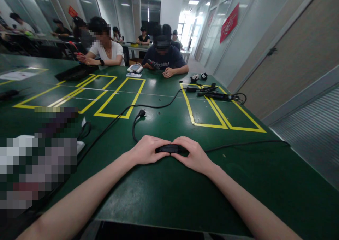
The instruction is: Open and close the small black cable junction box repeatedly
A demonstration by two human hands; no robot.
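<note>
A black power adapter (pixel 168 148) is held low over or on the green table, pinched between both hands; I cannot tell whether it touches the surface. My left hand (pixel 148 149) closes on its left end, thumb below and fingers on top. At the other end my right hand (pixel 192 153) grips it the same way, and the fingertips of both hands nearly meet. From behind my left hand a black cord curves up to a plug (pixel 142 113) lying on the table. Another black cable (pixel 249 144) runs off right from behind my right hand.
Yellow tape outlines (pixel 209 126) mark the green table (pixel 169 204). Several black cables and tools (pixel 215 93) lie at the back right. A long cord (pixel 116 118) crosses the table on the left. Two people (pixel 107 52) sit opposite, one handling a dark tool (pixel 152 63).
</note>
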